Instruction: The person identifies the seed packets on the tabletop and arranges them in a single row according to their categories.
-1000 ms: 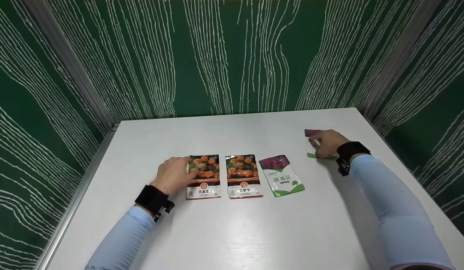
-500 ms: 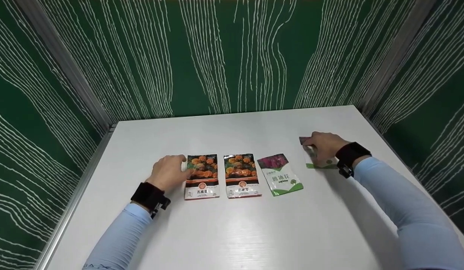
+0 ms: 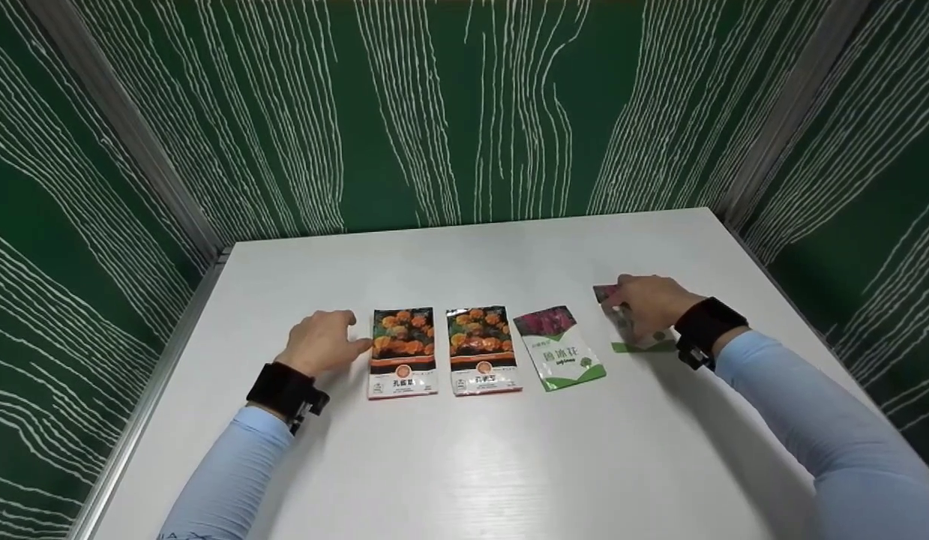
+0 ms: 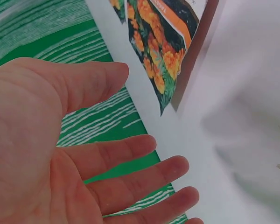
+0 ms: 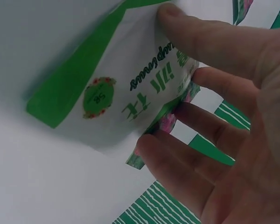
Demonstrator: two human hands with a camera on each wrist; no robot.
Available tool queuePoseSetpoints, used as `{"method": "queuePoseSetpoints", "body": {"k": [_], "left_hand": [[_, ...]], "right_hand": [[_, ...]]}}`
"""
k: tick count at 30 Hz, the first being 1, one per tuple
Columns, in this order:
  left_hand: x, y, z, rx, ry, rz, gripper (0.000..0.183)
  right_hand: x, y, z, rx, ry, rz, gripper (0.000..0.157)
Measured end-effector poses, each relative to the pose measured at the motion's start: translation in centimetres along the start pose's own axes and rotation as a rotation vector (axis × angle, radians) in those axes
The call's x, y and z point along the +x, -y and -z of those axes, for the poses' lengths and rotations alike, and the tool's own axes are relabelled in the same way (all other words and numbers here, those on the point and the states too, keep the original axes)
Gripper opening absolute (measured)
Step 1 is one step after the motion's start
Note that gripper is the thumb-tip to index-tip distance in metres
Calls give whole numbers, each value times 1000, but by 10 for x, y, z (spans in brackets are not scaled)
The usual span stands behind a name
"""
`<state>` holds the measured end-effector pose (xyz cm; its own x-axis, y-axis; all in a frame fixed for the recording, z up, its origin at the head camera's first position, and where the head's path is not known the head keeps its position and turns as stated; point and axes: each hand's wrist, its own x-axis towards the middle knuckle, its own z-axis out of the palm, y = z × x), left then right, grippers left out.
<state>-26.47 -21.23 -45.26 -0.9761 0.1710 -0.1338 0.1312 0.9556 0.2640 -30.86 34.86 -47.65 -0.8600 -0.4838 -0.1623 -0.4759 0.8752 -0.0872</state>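
Note:
My left hand (image 3: 322,343) is held with fingers spread just left of an orange marigold seed packet (image 3: 403,352); the thumb tip is right at the packet's edge. In the left wrist view the palm and fingers (image 4: 126,149) hold nothing. At the right, my right hand (image 3: 651,306) holds a purple-flowered seed packet (image 3: 644,346) by its sides. The right wrist view has the thumb at one edge of this green and white packet (image 5: 144,70) and fingertips along the other; the packet bows slightly. The hand covers part of its front.
A second marigold packet (image 3: 484,351) lies beside the first. To its right, a second purple-flowered packet (image 3: 560,349) lies tilted on the white table (image 3: 464,457). Green walls (image 3: 404,112) with white lines enclose the table's back and sides.
My left hand has drawn leftward off the leftmost marigold packet. My right hand has brought its purple-flowered packet nearer the front and slightly left, closer to the row.

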Motion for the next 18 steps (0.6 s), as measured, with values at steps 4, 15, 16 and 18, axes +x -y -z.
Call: {"method": "queuePoseSetpoints", "body": {"k": [4, 15, 16, 18], "left_hand": [[0, 2, 0, 10, 21, 1, 64], [5, 0, 3, 25, 40, 21, 66], [5, 0, 3, 25, 41, 22, 66], [6, -1, 3, 28, 44, 16, 66]], "right_hand": [[-3, 6, -2, -2, 1, 6, 57], [-17, 24, 0, 14, -5, 43, 72], [-19, 26, -1, 25, -1, 34, 72], [-21, 29, -3, 36, 4, 22, 72]]}}
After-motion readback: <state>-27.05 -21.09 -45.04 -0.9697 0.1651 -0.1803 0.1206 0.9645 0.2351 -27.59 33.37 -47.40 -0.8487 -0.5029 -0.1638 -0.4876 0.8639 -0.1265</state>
